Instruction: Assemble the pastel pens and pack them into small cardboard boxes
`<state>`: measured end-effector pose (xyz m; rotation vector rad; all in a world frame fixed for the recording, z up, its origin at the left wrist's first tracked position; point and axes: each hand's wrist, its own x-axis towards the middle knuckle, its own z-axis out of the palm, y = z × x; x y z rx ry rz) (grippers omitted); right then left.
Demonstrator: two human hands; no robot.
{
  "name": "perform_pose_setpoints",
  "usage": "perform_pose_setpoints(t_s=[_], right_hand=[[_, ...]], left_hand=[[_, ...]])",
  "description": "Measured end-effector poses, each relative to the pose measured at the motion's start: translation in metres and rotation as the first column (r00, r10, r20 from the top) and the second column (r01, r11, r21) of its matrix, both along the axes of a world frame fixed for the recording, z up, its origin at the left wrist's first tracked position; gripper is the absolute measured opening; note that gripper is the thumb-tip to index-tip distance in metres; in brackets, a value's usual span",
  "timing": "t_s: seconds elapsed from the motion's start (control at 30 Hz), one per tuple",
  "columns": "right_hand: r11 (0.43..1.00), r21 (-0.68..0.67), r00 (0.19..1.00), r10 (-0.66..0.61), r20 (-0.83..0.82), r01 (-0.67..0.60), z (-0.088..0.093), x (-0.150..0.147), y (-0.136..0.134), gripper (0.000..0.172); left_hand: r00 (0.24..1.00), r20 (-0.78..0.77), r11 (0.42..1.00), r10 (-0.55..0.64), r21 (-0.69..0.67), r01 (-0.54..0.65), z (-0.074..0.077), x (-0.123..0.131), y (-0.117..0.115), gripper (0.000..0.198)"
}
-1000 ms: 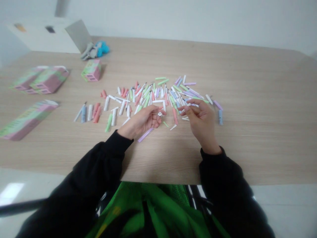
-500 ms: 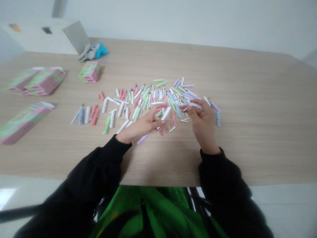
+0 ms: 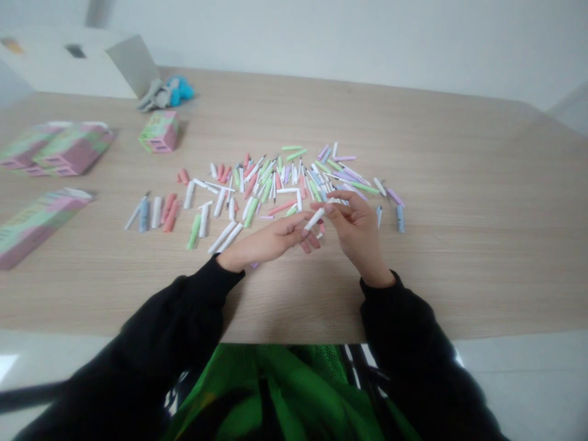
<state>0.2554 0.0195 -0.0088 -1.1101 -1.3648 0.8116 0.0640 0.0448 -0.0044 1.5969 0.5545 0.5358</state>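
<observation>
Held between the thumb and fingers of my left hand (image 3: 280,236) is a white pen barrel (image 3: 315,218), tilted up to the right. My right hand (image 3: 356,226) is closed at the barrel's upper end, with its thumb and index finger pinching a small white pen part (image 3: 330,201). The fingers partly hide that part, so whether it sits inside the barrel I cannot tell. Just beyond both hands spreads a heap of loose pen parts (image 3: 264,177) in white, green, pink, purple and blue, with thin dark-tipped refills among them.
Left of the heap lie a blue pen piece (image 3: 144,214) and pink barrels (image 3: 170,214). Pink-and-green boxes (image 3: 76,150) stand farther left, with a long box (image 3: 41,226) nearer. At the back are a single box (image 3: 160,130), a blue-grey crumpled bundle (image 3: 179,90) and a white carton (image 3: 92,67).
My right hand has moved left and brought its small white part to the barrel's end. My left hand has shifted slightly right and down with the barrel. The view has turned slightly.
</observation>
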Motion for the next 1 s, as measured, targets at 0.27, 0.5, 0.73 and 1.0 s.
perform_pose_setpoints(t_s=[0.27,0.5,0.73,1.0], right_hand=[[0.994,0.059,0.989,0.081,0.124,-0.089,0.002,0.001,-0.001,0.023],[0.992,0.054,0.976,0.105,0.191,-0.117,0.001,0.004,-0.004,0.037],[0.986,0.126,0.991,0.103,0.083,-0.113,-0.003,-0.001,-0.001,0.028],[0.996,0.038,0.968,-0.09,0.235,0.083,-0.003,0.026,0.01,0.014]], left_hand=[[0.996,0.075,0.997,0.055,-0.056,-0.05,-0.006,-0.002,0.003,0.034],[0.983,0.132,0.979,0.124,-0.179,-0.099,-0.005,-0.003,0.004,0.04],[0.971,0.195,0.971,0.139,-0.217,-0.096,-0.002,-0.002,0.003,0.035],[0.967,0.229,0.994,0.111,-0.045,-0.104,0.001,-0.013,0.012,0.029]])
